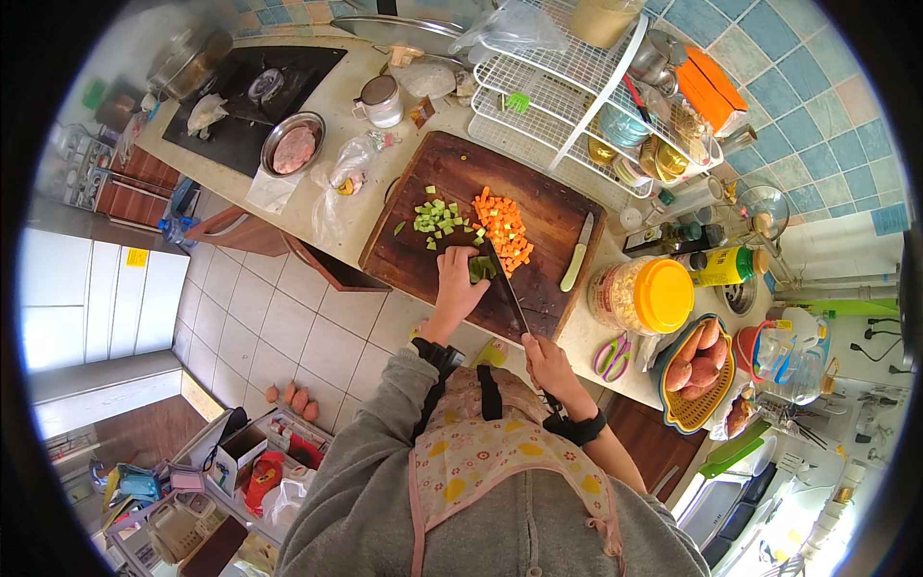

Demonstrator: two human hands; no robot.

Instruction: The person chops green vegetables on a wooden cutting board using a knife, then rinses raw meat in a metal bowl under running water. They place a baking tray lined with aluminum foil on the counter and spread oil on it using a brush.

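On a dark wooden cutting board [433, 177], my left hand [461, 281] presses a small bunch of green vegetable pieces [482, 269] with bent fingers. My right hand [551, 368] grips the handle of a kitchen knife [510, 292], whose blade runs beside those green pieces. Pale green vegetable cubes [438, 218] lie scattered just beyond my left hand. Diced carrot [503, 225] forms a heap on the far side of the blade, with a few green bits mixed in. A paring knife [577, 252] with a light green handle rests at the board's right side.
Right of the board stand a yellow-lidded plastic jar [642, 296], purple-and-green scissors [613, 358] and a basket of sweet potatoes [696, 404]. A white wire rack [577, 137] rises behind. Leftward are a plastic bag [350, 169], a metal bowl of raw meat [292, 144] and a gas stove [245, 94].
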